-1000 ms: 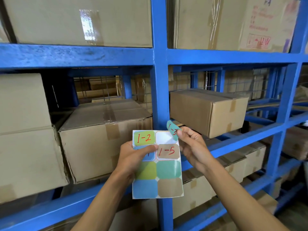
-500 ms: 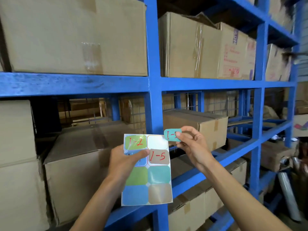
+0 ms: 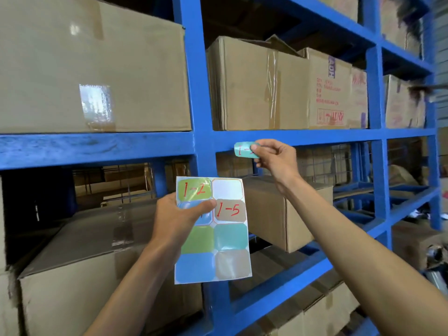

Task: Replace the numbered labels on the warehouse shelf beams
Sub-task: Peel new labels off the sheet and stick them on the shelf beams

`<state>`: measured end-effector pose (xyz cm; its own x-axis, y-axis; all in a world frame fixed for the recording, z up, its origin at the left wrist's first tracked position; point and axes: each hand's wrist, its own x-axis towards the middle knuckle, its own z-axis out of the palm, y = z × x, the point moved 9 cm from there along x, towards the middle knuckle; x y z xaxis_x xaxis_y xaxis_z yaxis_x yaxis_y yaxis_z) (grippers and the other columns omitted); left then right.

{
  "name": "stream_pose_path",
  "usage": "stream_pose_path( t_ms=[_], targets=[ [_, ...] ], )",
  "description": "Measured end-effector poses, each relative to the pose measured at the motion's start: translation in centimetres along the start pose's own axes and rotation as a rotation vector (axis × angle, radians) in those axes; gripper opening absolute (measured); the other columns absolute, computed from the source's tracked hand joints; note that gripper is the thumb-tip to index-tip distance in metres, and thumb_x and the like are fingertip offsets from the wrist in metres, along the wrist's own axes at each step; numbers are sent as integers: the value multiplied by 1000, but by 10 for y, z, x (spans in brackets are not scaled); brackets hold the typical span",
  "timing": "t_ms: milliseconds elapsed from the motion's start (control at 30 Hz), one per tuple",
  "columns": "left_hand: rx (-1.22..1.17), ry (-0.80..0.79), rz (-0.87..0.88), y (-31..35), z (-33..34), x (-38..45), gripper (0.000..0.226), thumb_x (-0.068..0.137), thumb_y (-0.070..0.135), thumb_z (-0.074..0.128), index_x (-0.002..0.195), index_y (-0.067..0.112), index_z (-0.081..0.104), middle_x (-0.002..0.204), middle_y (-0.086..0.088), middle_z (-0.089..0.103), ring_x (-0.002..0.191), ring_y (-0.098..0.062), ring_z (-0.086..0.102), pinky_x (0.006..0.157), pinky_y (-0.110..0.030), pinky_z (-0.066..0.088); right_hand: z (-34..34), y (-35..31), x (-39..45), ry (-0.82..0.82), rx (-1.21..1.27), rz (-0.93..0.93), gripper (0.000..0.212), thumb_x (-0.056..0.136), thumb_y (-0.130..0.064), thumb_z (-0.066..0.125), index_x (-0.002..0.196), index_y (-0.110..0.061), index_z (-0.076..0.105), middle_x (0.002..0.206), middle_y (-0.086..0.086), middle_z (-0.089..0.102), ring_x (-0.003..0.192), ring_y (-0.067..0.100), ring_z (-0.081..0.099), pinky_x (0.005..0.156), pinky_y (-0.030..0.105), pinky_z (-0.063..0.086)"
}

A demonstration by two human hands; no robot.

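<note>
Teal label (image 3: 244,149) now raised to beam (image 3: 315,137)

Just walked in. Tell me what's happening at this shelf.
A person is labelling blue shelving stacked with cardboard boxes. The left hand holds a sticker sheet, with "1-2" and "1-5" written in red and one white gap where a sticker was peeled off. The right hand pinches a teal sticker in front of the shelf beam; I cannot tell whether it touches yet.
</note>
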<state>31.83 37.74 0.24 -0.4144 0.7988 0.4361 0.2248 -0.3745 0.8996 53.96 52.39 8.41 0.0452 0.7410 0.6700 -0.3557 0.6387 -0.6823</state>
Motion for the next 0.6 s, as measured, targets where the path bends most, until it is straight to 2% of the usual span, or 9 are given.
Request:
stream_pose_path(
  t_ms=[200, 300, 433, 600],
  targets=[
    [-3, 51, 24, 4, 13, 13, 20, 73, 19, 84, 88, 17, 72, 77, 2, 78, 69, -21, 75, 60, -39, 62, 5, 13, 39, -27, -24, -13, 9, 84, -12, 76, 91, -9, 71, 75, 5, 71, 47, 8, 55, 45, 18, 45],
    [-3, 70, 21, 3, 18, 20, 25, 71, 16, 85, 92, 13, 73, 78, -2, 79, 70, -25, 76, 63, -45, 63, 7, 18, 49, -41, -17, -39, 19, 84, -16, 77, 99, -4, 71, 76, 7, 73, 45, 8, 54, 43, 17, 42],
    [-12, 76, 17, -1, 24, 27, 26, 71, 14, 85, 94, 10, 74, 82, -7, 79, 73, -28, 76, 65, -49, 62, 15, 20, 60, -86, -9, -95, 15, 81, -17, 80, 92, -11, 72, 70, 3, 72, 40, 12, 52, 39, 20, 39],
    [-5, 82, -4, -4, 26, 34, 32, 71, 19, 86, 98, 11, 72, 85, -5, 79, 78, -29, 76, 72, -58, 61, 19, 26, 69, -89, -13, -115, 16, 79, -17, 82, 91, -11, 72, 81, 9, 74, 41, 17, 52, 40, 21, 42]
  ],
)
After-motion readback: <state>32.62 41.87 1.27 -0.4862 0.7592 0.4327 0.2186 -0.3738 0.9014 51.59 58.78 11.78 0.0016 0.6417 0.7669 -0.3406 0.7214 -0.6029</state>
